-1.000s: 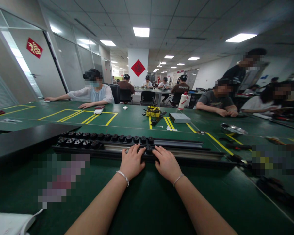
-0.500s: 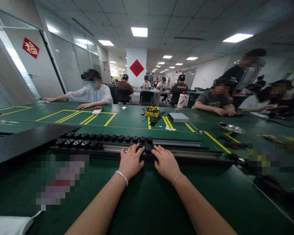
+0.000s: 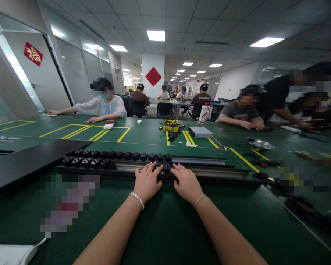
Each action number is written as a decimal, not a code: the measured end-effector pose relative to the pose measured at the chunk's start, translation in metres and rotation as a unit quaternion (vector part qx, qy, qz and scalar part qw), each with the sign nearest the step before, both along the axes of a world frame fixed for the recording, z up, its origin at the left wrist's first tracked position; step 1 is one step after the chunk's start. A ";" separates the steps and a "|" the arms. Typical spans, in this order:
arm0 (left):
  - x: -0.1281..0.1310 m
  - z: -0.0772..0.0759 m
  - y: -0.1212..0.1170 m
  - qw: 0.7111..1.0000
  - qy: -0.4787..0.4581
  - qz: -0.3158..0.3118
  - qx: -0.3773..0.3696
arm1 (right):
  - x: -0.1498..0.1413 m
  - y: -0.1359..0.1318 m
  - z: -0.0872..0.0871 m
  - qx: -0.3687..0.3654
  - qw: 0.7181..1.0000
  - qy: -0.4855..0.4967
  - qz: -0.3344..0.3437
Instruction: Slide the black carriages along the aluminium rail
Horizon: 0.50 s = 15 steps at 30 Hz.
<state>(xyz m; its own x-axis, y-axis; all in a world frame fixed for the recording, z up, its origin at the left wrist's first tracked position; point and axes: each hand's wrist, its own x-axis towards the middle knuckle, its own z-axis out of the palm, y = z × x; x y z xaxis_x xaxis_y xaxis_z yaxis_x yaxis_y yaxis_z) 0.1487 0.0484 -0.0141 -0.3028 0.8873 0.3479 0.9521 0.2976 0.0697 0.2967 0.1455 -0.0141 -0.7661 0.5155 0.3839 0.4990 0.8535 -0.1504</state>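
Observation:
A small black socket block sits in the front black track rail, between my two hands. My left hand grips it from the left, index fingertip at its side and thumb against the rail's front. From the right, my right hand holds the same block, its fingers bent over the rail. Several similar black blocks stand at the left end of this rail. Behind it, a second rail carries a long row of such blocks. The undersides of my fingers are hidden.
A dark panel lies left of the rails on the green table. Further back are a yellow box with cables, a grey box and a metal dish. Several people sit around; one leans over at the right.
Both my hands stay in place on the block. At the right, the standing person has bent lower and stretched an arm towards the table. The camera view has shifted slightly.

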 end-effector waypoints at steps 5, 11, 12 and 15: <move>0.002 0.004 0.000 1.000 -0.006 0.008 -0.015 | 0.000 0.000 -0.001 -0.001 1.000 0.003 -0.003; 0.002 0.003 -0.001 1.000 -0.001 0.004 -0.009 | 0.000 0.000 -0.001 -0.001 1.000 0.003 -0.001; 0.002 0.003 -0.001 1.000 0.000 0.002 -0.006 | 0.000 0.000 0.000 -0.001 1.000 0.004 -0.001; 0.002 0.003 -0.001 1.000 0.000 0.003 -0.008 | 0.000 0.000 0.000 -0.002 1.000 0.002 -0.002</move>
